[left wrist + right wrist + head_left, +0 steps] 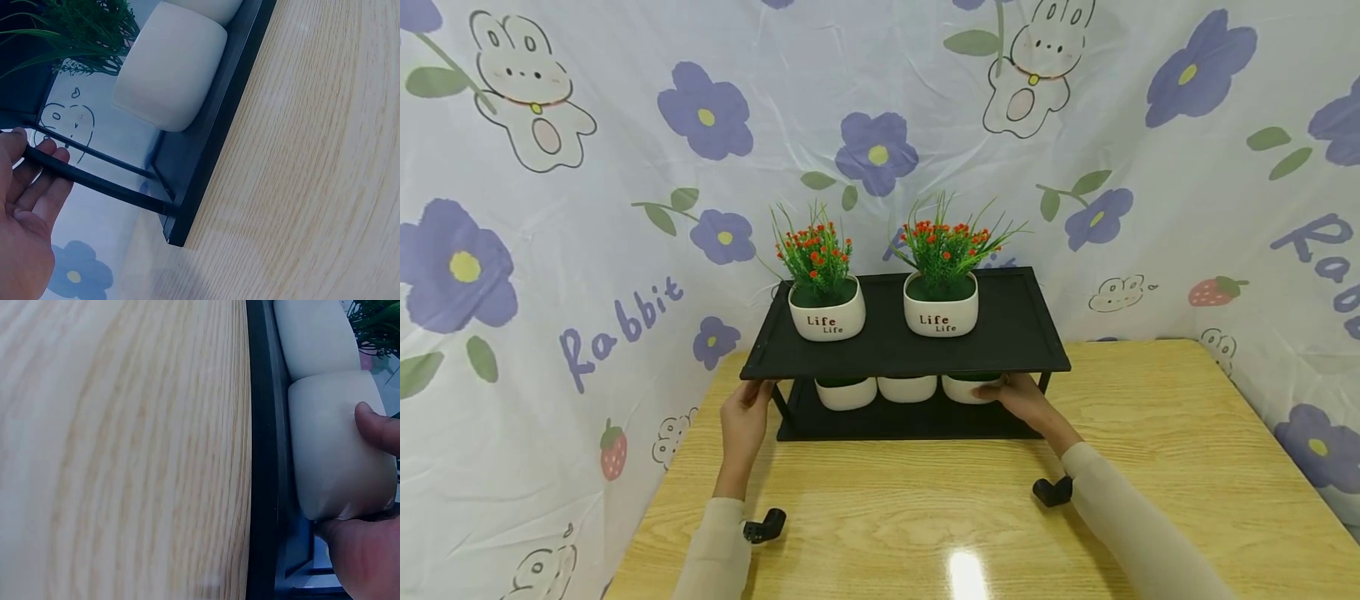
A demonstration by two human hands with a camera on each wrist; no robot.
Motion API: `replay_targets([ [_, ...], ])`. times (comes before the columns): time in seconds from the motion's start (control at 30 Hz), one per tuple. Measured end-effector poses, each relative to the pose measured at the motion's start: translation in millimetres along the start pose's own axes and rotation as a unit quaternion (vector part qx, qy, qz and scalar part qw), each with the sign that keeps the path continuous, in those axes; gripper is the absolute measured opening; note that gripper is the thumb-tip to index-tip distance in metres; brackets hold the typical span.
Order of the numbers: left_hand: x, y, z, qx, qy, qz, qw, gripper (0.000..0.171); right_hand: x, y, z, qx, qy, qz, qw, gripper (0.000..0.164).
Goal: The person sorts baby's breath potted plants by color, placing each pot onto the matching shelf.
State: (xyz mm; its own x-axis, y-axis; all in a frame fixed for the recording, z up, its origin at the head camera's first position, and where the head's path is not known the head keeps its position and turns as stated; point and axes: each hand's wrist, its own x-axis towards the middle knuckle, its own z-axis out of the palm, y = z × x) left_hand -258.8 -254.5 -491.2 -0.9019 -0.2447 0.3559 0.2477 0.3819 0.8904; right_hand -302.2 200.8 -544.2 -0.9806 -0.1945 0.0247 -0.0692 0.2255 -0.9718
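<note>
A black two-tier shelf [880, 354] stands on the table. My left hand [746, 414] is at its left end, just under the upper board; in the left wrist view its thumb and fingers hold the slim black upright [103, 183]. My right hand [1024, 398] reaches in between the tiers from the right and grips the rightmost white flower pot [964, 391] on the lower tier. In the right wrist view the thumb lies on the wall of that pot [337, 447], while the other fingers are mostly hidden. Beside it sit a middle white pot [907, 389] and a left white pot [846, 394].
On the upper tier stand two white pots marked "Life", a left one [829, 319] and a right one [942, 315], with red-flowered artificial plants. A patterned cloth [880, 75] hangs behind the wooden table [880, 508]. Black wrist-worn pieces show at both sleeves.
</note>
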Motion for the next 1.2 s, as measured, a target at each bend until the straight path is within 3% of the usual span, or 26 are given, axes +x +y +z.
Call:
replay_targets([
  [0.27, 1.9, -3.7, -1.8, 0.003, 0.001, 0.003, 1.0, 0.033, 2.3, -2.0, 3.3, 0.017, -0.004, 0.016, 1.0, 0.083],
  [0.53, 10.4, -35.2, -1.4, 0.003, 0.008, 0.0, 1.0, 0.034, 3.0, 1.1, 5.2, 0.033, -0.003, -0.008, 0.999, 0.087],
  [0.7, 10.7, -37.8, -3.7, 0.025, -0.007, -0.013, 0.9996, 0.04, 2.4, 5.2, 4.9, 0.019, 0.002, -0.023, 1.0, 0.085],
  [0.77, 9.1, -34.7, -4.5, 0.048, -0.031, -0.033, 0.9978, 0.045, 0.6, 6.1, 4.9, 0.014, 0.002, -0.036, 0.999, 0.084],
  [0.93, -4.2, -29.3, -1.3, 0.099, -0.114, -0.082, 0.9851, 0.052, -14.8, 6.3, 3.9, -0.039, 0.008, -0.073, 0.997, 0.088],
  [1.07, -23.9, -22.2, 1.9, 0.111, -0.123, -0.086, 0.9825, 0.053, -38.7, -0.8, 2.5, -0.09, 0.011, -0.063, 0.994, 0.09],
  [1.2, -44.2, -6.9, 6.5, 0.136, -0.132, -0.061, 0.9801, 0.048, -71.0, -12.1, -1.4, -0.13, 0.011, -0.045, 0.99, 0.078],
])
